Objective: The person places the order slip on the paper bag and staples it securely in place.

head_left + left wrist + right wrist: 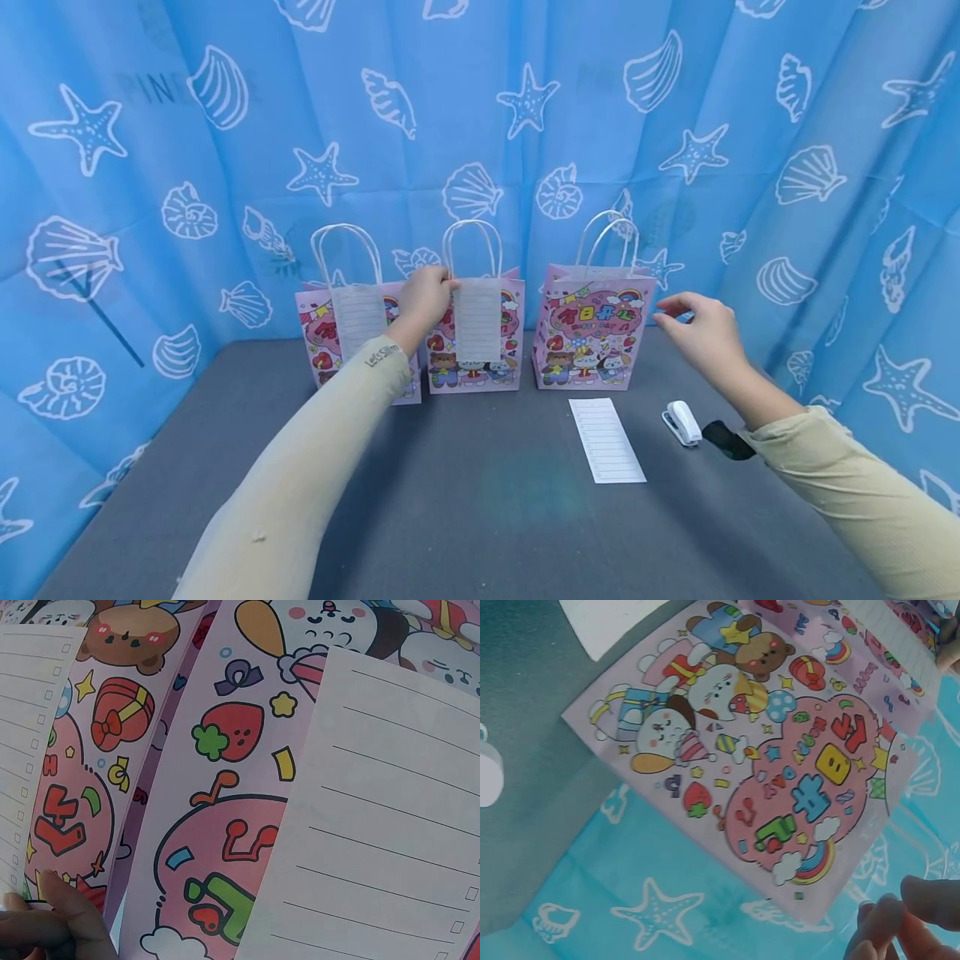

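Note:
My left hand (pixel 426 296) is at the upper left of the middle pink cartoon paper gift bag (pixel 512 333), pinching its top edge beside a lined paper slip (pixel 477 321). In the left wrist view its thumb and fingers (pixel 64 915) lie at that edge, close to the slip's corner. My right hand (pixel 701 329) hovers just right of the right gift bag (pixel 588 333), fingers loosely bent with nothing between them. The left gift bag (pixel 407 379) carries a similar lined slip (pixel 358 312) and is partly covered by my left arm.
A loose lined slip (pixel 609 442) lies on the grey tabletop (pixel 450 500) before the right bag. A white stapler (pixel 681 423) is to its right, near a black object (pixel 727 440) by my right sleeve. Behind the bags hangs a blue shell-print curtain (pixel 480 108).

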Available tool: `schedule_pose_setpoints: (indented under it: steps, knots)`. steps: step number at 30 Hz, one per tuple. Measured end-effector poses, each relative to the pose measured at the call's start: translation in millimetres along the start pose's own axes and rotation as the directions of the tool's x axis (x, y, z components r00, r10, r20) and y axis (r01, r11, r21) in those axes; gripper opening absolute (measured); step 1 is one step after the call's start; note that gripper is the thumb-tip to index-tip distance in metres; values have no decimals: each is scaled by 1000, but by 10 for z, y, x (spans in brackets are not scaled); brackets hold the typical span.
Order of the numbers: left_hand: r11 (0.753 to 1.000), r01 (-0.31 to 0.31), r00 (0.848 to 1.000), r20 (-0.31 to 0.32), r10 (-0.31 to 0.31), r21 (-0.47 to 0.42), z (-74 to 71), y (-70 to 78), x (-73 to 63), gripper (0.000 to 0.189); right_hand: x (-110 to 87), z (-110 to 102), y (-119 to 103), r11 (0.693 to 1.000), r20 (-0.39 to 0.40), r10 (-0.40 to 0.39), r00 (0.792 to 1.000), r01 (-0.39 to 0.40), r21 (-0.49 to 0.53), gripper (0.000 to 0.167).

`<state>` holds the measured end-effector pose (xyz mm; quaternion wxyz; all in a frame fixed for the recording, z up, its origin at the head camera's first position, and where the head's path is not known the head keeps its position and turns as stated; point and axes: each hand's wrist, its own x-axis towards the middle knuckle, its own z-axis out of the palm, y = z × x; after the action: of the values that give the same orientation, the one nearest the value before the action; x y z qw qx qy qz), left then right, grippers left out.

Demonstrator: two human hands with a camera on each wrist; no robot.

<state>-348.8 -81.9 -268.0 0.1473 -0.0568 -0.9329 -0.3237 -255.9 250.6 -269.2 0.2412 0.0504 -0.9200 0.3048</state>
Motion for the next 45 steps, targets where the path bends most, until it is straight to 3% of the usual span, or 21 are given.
schedule_pose_setpoints:
  steps: [13,27,33,45]
  knots:
    - [1000,1,1000,-6,-1,-2,12,-9,-5,27,-119,8,290,996,36,85,996,-85,-12,28]
    - [1000,-2,1000,-9,2,13,12,-9,-8,28,-319,130,646,976,138,217,966,-220,2,42]
    - [1000,-2,1000,-1,2,13,12,-4,7,26,-397,185,798,961,212,274,938,-278,-12,46]
    - [1000,-8,1000,-8,8,10,5,-10,4,26,-472,222,990,879,356,427,831,-474,54,55]
